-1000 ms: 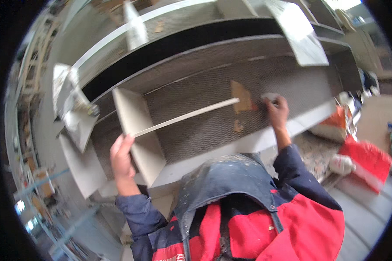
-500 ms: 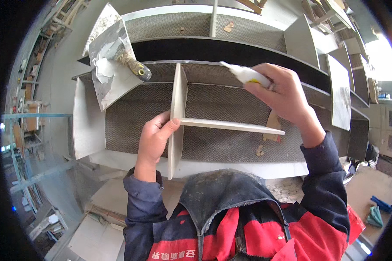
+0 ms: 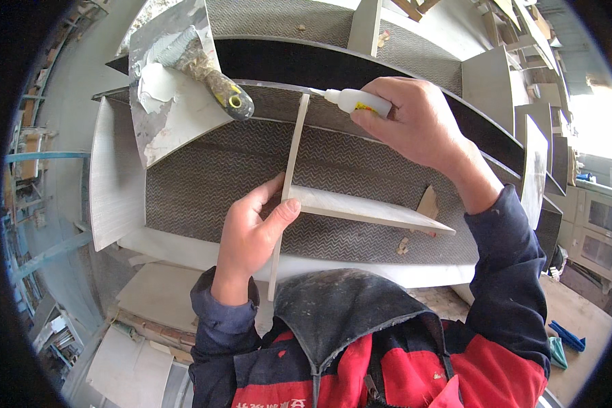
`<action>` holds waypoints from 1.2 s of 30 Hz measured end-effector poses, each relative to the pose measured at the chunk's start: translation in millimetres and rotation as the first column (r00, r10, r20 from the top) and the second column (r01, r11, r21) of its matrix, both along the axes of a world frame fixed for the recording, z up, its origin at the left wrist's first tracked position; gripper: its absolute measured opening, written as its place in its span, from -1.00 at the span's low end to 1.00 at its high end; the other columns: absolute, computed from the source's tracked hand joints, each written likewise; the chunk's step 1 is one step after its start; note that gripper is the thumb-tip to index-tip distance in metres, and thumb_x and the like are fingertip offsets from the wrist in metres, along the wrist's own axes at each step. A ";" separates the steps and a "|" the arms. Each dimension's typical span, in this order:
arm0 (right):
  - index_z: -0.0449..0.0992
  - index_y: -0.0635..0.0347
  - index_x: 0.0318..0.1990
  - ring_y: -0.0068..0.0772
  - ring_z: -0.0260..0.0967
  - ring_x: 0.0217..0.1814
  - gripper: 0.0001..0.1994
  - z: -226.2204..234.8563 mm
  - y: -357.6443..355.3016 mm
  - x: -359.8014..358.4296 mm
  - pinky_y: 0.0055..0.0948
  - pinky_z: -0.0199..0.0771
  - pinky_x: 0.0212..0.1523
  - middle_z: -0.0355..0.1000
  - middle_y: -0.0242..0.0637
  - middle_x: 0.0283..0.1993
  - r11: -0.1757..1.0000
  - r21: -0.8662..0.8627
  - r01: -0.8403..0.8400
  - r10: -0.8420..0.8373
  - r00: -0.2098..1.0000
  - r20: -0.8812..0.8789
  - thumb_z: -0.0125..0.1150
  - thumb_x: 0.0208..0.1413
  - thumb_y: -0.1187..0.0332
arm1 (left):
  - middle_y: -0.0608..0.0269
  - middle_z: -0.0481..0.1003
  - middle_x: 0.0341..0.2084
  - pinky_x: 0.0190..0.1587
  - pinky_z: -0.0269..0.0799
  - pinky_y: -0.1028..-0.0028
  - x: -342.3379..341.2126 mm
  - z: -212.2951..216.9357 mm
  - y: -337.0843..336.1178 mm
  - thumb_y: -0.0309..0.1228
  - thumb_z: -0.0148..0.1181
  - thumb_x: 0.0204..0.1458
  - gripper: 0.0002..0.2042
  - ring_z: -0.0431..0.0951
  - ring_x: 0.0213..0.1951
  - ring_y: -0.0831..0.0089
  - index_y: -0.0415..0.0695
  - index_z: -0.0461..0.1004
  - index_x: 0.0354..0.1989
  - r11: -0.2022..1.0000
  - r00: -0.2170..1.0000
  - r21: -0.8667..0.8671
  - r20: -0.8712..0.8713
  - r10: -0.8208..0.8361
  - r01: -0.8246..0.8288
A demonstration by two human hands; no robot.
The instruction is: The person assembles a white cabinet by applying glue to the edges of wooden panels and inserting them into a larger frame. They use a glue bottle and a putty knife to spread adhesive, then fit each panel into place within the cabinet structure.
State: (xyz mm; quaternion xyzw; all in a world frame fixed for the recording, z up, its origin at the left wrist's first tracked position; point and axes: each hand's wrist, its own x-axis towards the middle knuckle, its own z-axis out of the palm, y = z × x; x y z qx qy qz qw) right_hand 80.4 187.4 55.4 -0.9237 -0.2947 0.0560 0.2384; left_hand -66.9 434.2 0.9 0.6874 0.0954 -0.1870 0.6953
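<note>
My right hand (image 3: 421, 129) is closed round a small white squeeze bottle (image 3: 370, 103) with a yellow label. Its thin nozzle points left, close to the top end of a narrow upright panel (image 3: 295, 146); whether it touches I cannot tell. My left hand (image 3: 251, 231) pinches that panel, thumb on the near side and fingers behind it. A shorter cross board (image 3: 367, 208) meets the panel at my thumb and extends right. Both stand inside a large open frame whose base has a dark zigzag pattern (image 3: 204, 183).
A putty knife (image 3: 230, 94) lies on a smeared board (image 3: 183, 129) on the frame's far left. Scraps (image 3: 428, 204) lie on the patterned base. More panelled compartments (image 3: 415, 54) stand beyond a black strip (image 3: 285, 64). Blue and green cloths (image 3: 568, 336) rest at the right.
My right hand has brought the bottle left, its nozzle now near the upright panel's top end. The panel leans more, its top further right. The whole view has also shifted.
</note>
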 end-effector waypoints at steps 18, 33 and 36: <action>0.65 0.26 -0.20 -0.34 0.52 -0.47 -0.75 0.9 6.9 2.4 -0.42 0.53 -0.41 0.57 -0.17 -0.39 0.996 -0.074 -0.046 0.051 0.997 0.063 0.42 0.11 0.26 | -0.08 0.60 -0.07 0.07 0.48 0.43 -0.6 -9.1 0.8 -0.22 0.29 0.21 -0.41 0.60 -0.03 0.37 -0.48 0.38 0.23 1.000 0.998 -0.010 0.059 0.015 -0.014; 0.62 0.23 -0.31 0.04 0.55 -0.36 -0.77 -4.6 6.7 2.7 -0.13 0.55 -0.30 0.53 -0.03 -0.42 0.999 -0.014 -0.037 0.039 0.991 0.128 0.36 0.05 0.23 | -0.06 0.59 -0.02 0.10 0.45 0.45 1.1 -2.3 0.3 -0.23 0.28 0.22 -0.42 0.58 0.00 0.38 -0.48 0.37 0.25 1.000 0.999 -0.005 0.048 -0.005 0.006; 0.63 0.23 -0.30 0.04 0.55 -0.36 -0.77 -4.9 6.1 1.3 -0.14 0.55 -0.30 0.54 -0.03 -0.41 1.000 0.002 -0.022 0.022 0.995 0.100 0.36 0.06 0.23 | -0.06 0.59 -0.02 0.11 0.43 0.44 1.3 -2.3 0.4 -0.23 0.28 0.22 -0.42 0.57 0.02 0.37 -0.48 0.37 0.25 1.000 0.999 0.004 0.048 -0.009 0.008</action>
